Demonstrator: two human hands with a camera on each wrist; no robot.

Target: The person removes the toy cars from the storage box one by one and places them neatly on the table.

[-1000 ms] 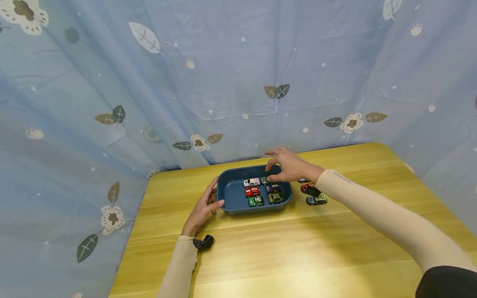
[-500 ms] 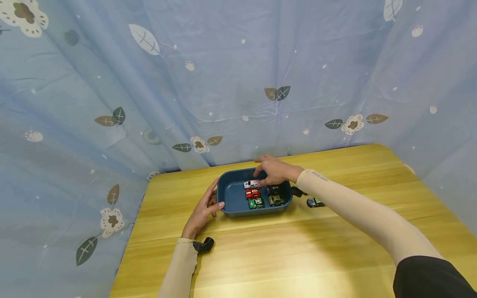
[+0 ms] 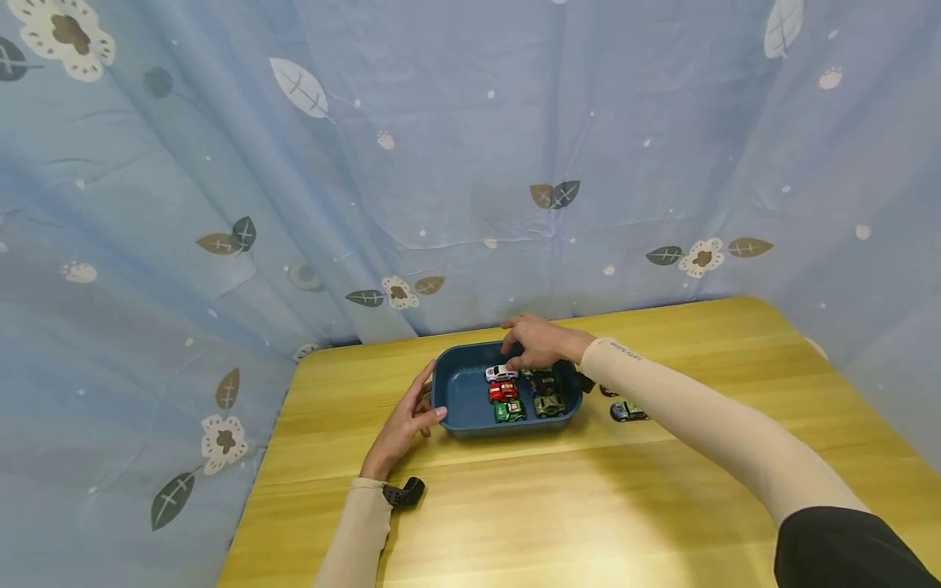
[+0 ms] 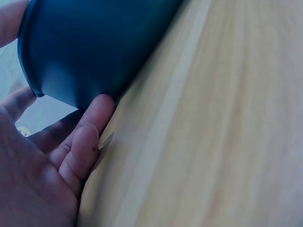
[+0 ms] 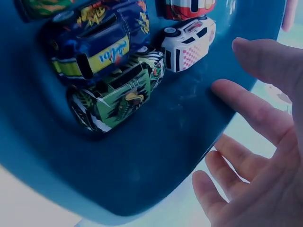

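Observation:
A dark blue plastic tub [image 3: 461, 398] holds two columns of toy cars. White [image 3: 501, 374], red [image 3: 503, 392] and green [image 3: 510, 411] cars make up the left column; a camouflage car [image 3: 549, 406] and a dark blue car [image 3: 545, 383] stand in the right one. A green patterned car [image 5: 124, 97], partly hidden in the head view, sits behind the dark blue car. My left hand [image 3: 400, 429] grips the tub's left end, thumb at the near rim. My right hand [image 3: 540, 340] hovers over the tub's back, its thumb and fingers apart, close to the white car and holding nothing.
On the wooden table [image 3: 470, 506], right of the tub, lies a yellow-green patterned toy car [image 3: 628, 412]. Another car [image 3: 608, 390] there is mostly hidden by the right forearm. A blue patterned curtain [image 3: 441, 163] hangs behind the table.
My right hand has moved left, away from the green patterned car at the back right, to beside the white car. The left hand stays on the tub. The view has tilted slightly.

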